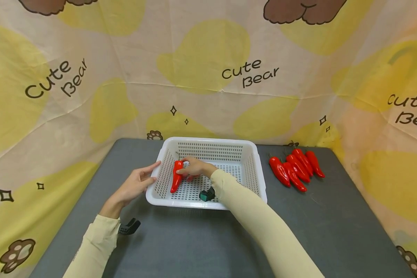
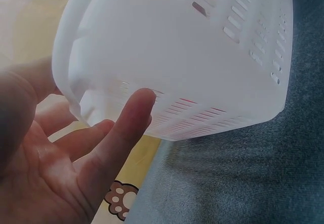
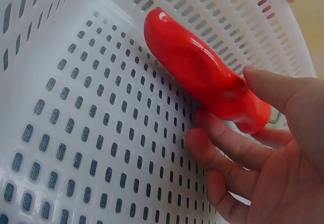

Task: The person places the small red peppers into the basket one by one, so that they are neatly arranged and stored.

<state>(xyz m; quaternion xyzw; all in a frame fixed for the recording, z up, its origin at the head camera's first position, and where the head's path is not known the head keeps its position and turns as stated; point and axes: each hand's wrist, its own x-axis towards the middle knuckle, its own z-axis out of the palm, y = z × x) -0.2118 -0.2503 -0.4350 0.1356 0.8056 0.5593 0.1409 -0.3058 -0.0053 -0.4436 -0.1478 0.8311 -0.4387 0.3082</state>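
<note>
The red pepper [image 1: 175,178] is inside the white basket [image 1: 210,140], toward its left end, and the right hand [image 1: 197,168] grasps it near the stem end, thumb on one side and fingers on the other. By its gloss I'd guess it is light, fairly stiff and a bit slippery, unlikely to bruise; the broad part below the stem looks like the surest hold, the tapering tip the poorest. Whether that tip touches the perforated floor, I can't tell. No other pepper shows in the basket, whose slotted plastic walls look light and slightly springy. The left hand [image 1: 134,184], fingers extended, rests against its left rim and outer wall. Right of the basket, five more red peppers [image 1: 298,168] lie bunched on the dark grey table [image 1: 180,243], before a bear-print cloth [image 1: 201,54].
</note>
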